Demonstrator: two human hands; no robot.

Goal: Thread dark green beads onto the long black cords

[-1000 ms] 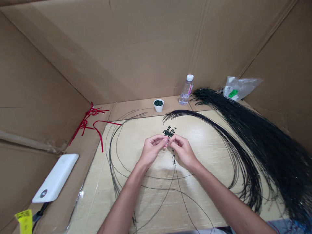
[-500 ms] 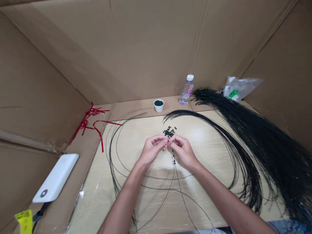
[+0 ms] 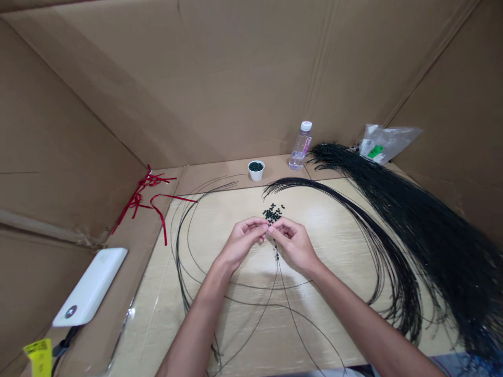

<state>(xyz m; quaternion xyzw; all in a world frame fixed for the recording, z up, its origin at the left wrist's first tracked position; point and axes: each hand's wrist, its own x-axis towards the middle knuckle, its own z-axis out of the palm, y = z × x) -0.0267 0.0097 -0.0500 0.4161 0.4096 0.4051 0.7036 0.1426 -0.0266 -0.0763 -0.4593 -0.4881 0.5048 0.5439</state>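
My left hand (image 3: pixel 240 242) and my right hand (image 3: pixel 292 242) meet fingertip to fingertip over the pale table (image 3: pixel 220 324), both pinched shut. Between them runs a thin black cord (image 3: pixel 280 277) that hangs down from the fingers, with a few dark beads (image 3: pixel 276 255) strung on it just below my right hand. Which hand grips a bead I cannot make out. A small heap of loose dark beads (image 3: pixel 272 212) lies just beyond my fingertips.
A white cup of dark beads (image 3: pixel 255 169) and a water bottle (image 3: pixel 300 146) stand at the back. Thick bundles of black cords (image 3: pixel 416 230) sweep along the right; loose cords (image 3: pixel 184 246) loop left. Red ribbon (image 3: pixel 143 196), a white power bank (image 3: pixel 90 287) and a plastic bag (image 3: pixel 383 141) lie around; cardboard walls enclose all.
Both hands have shifted slightly lower and left, and the strung beads on the cord sit a little higher under my right hand. Everything else is unmoved.
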